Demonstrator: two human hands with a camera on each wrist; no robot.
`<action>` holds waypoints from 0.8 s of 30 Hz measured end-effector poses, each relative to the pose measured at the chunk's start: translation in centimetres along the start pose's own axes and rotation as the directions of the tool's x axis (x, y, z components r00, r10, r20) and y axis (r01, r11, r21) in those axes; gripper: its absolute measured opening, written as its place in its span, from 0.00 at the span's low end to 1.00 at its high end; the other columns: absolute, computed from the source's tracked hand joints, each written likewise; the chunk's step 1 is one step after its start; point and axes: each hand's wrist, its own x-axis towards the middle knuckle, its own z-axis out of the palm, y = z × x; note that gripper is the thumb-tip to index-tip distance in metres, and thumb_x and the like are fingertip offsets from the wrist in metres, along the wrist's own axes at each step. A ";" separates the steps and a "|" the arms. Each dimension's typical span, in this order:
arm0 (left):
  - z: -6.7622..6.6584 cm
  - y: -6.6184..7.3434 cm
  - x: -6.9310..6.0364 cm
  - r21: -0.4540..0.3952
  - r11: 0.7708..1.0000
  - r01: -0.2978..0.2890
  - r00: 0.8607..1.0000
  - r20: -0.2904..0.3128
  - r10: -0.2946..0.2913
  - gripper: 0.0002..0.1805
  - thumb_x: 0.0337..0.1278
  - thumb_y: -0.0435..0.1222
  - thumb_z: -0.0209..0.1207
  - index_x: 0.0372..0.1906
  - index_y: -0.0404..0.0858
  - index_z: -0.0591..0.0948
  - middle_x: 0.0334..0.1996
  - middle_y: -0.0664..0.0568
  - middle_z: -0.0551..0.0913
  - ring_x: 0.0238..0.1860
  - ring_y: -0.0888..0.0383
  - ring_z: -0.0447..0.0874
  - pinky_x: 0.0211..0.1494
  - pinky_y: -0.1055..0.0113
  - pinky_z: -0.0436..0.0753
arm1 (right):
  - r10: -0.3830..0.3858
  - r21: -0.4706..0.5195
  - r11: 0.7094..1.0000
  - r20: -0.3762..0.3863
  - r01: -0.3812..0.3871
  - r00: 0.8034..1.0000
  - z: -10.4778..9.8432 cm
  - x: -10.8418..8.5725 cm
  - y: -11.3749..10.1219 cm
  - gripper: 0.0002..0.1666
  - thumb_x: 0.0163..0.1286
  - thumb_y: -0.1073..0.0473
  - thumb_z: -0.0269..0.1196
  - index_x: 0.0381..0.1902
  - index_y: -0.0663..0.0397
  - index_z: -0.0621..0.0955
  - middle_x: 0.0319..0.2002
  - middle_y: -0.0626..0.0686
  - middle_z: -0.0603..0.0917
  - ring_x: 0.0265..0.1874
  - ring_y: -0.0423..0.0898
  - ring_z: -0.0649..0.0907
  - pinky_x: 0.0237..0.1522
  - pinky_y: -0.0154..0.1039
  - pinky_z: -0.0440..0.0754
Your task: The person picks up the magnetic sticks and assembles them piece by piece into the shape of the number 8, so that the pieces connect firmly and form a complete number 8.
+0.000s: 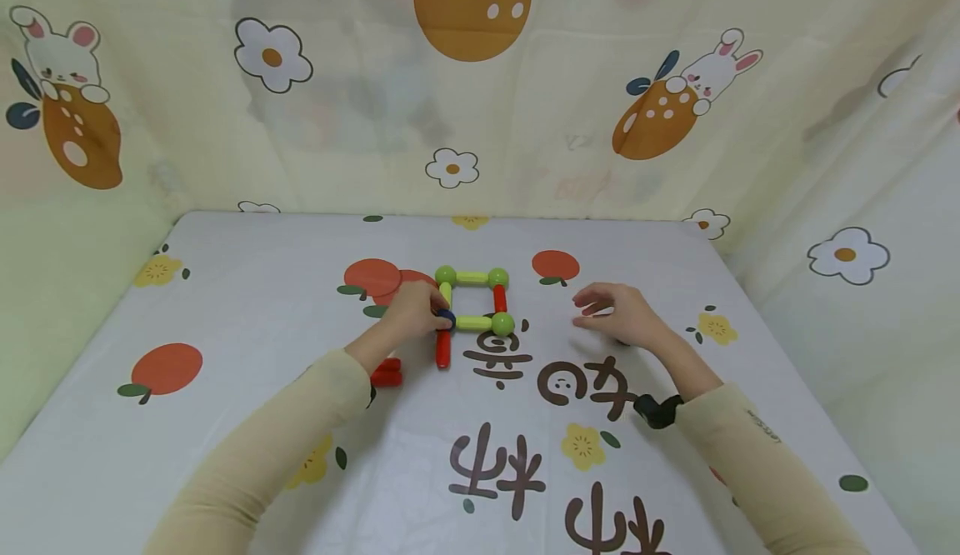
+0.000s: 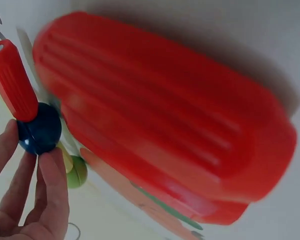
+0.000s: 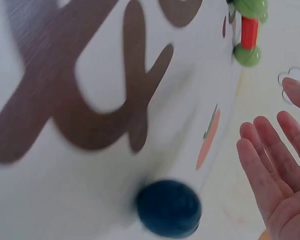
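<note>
My left hand (image 1: 408, 313) pinches a dark blue ball (image 2: 41, 129) between thumb and fingers. That ball forms the near left corner of a square of rods, lying flat on the table. Green balls (image 1: 503, 323) stand at the other corners. Yellow-green rods (image 1: 472, 277) make most of the sides, and a red rod (image 1: 500, 298) makes the right one. Another red rod (image 1: 444, 351) sticks out from the blue ball toward me. To the right of the square, my right hand (image 1: 622, 313) hovers with relaxed fingers, holding nothing. A second blue ball (image 3: 169, 208) lies below it.
Loose red rods (image 1: 387, 372) lie side by side near my left wrist, large in the left wrist view. The tablecloth (image 1: 247, 313) carries printed fruit, flowers and brown characters. Patterned curtains (image 1: 337, 138) enclose the back and sides.
</note>
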 end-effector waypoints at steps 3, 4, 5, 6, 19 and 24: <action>-0.1 0.0 0.0 0.007 1.000 0.001 1.000 -0.003 -0.001 0.14 0.46 0.33 0.67 0.42 0.35 0.84 0.34 0.47 0.83 0.35 0.56 0.77 0.38 0.69 0.78 | 0.015 -0.012 1.000 -0.016 -0.015 1.000 -0.6 -0.5 0.6 0.20 0.56 0.61 0.67 0.45 0.65 0.78 0.43 0.62 0.81 0.41 0.55 0.81 0.44 0.51 0.76; -0.1 0.1 0.0 0.012 1.000 0.000 1.000 -0.004 0.000 0.14 0.45 0.33 0.67 0.41 0.35 0.84 0.33 0.48 0.83 0.35 0.56 0.76 0.38 0.69 0.78 | 0.017 -0.017 1.000 -0.020 -0.018 1.000 -0.8 -0.7 0.8 0.20 0.56 0.60 0.67 0.45 0.65 0.78 0.43 0.63 0.81 0.41 0.55 0.81 0.44 0.51 0.76; -0.1 0.1 0.1 0.017 1.000 0.003 1.000 -0.004 -0.003 0.14 0.45 0.33 0.67 0.41 0.35 0.84 0.33 0.48 0.83 0.35 0.56 0.76 0.38 0.69 0.78 | 0.021 -0.020 1.000 -0.026 -0.021 0.999 -0.9 -0.9 0.9 0.21 0.56 0.60 0.67 0.45 0.65 0.78 0.43 0.63 0.81 0.41 0.56 0.81 0.44 0.51 0.76; -0.1 0.1 0.1 0.023 1.000 0.003 1.000 -0.002 -0.003 0.14 0.45 0.33 0.67 0.42 0.35 0.84 0.33 0.48 0.83 0.35 0.56 0.76 0.38 0.69 0.78 | 0.025 -0.024 0.999 -0.030 -0.026 0.999 -1.1 -1.1 1.1 0.21 0.56 0.60 0.68 0.46 0.65 0.78 0.43 0.63 0.81 0.41 0.55 0.81 0.44 0.50 0.77; 0.2 0.7 0.6 0.150 0.988 0.046 0.998 0.041 -0.053 0.15 0.46 0.35 0.66 0.43 0.36 0.84 0.32 0.51 0.80 0.37 0.56 0.71 0.38 0.70 0.76 | 0.086 -0.090 0.992 -0.063 -0.092 0.994 -3.2 -3.6 3.1 0.21 0.55 0.60 0.68 0.44 0.67 0.79 0.42 0.63 0.81 0.41 0.58 0.80 0.40 0.47 0.78; 0.3 0.8 0.6 0.154 0.985 0.081 0.995 0.042 -0.089 0.16 0.47 0.35 0.66 0.44 0.37 0.84 0.32 0.50 0.79 0.37 0.56 0.72 0.37 0.71 0.77 | 0.119 -0.122 0.985 -0.039 -0.123 0.992 -3.3 -4.2 3.8 0.21 0.55 0.58 0.68 0.43 0.66 0.79 0.41 0.63 0.81 0.39 0.58 0.80 0.37 0.45 0.79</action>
